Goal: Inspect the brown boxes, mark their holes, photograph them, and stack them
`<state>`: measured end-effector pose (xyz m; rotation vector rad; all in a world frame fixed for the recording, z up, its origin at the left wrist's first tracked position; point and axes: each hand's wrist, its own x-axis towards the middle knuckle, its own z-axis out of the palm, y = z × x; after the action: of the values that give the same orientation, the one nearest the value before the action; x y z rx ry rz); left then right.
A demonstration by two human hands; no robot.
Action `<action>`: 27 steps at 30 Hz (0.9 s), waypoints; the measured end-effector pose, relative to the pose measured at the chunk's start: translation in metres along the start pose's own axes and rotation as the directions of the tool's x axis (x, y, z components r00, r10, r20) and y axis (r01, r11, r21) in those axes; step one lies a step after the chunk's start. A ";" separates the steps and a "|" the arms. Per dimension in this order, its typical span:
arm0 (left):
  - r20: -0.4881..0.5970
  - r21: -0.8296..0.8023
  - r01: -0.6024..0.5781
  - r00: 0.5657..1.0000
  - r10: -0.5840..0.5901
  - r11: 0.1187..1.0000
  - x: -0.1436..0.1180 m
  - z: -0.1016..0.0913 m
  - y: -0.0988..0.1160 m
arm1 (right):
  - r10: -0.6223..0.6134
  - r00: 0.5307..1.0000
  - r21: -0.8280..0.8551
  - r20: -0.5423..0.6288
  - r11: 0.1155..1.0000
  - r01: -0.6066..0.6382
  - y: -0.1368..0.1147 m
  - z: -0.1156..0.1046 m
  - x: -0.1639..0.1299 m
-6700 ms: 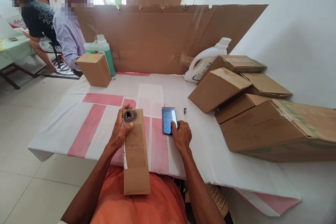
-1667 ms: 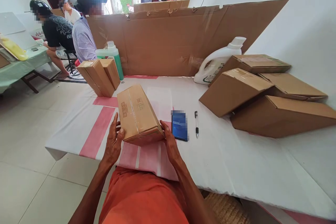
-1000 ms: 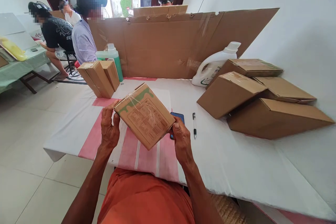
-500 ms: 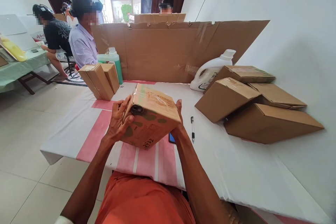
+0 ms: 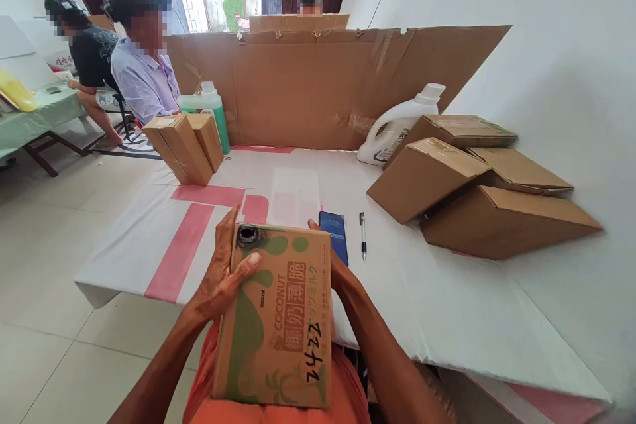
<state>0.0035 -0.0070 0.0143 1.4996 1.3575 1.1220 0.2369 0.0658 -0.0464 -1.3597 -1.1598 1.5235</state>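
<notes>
The left hand [image 5: 223, 281], half open around the edge, and the right hand [image 5: 338, 271], fingers mostly hidden, hold the box [image 5: 278, 344], probably to keep it steady.

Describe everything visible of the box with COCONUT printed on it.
The box looks like brown cardboard. Its printed face, turned to the camera, carries sideways reddish-brown lettering, green blobs and a palm tree. A black handwritten 2422 runs along the right side. A dark round spot, apparently a hole, ringed in black, sits at the upper left corner. The left grip has its thumb on this face; the right grip, partly hidden, holds the opposite side, over orange cloth.
</notes>
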 end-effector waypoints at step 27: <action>-0.063 0.134 -0.177 0.980 0.187 0.975 0.003 0.026 0.031 | -0.580 0.699 -0.449 -0.417 0.801 0.397 -0.065 -0.072 -0.073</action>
<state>0.0368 -0.0069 0.0365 1.7182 1.3871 1.2358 0.3165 0.0244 0.0356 -1.4011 -1.2962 0.5082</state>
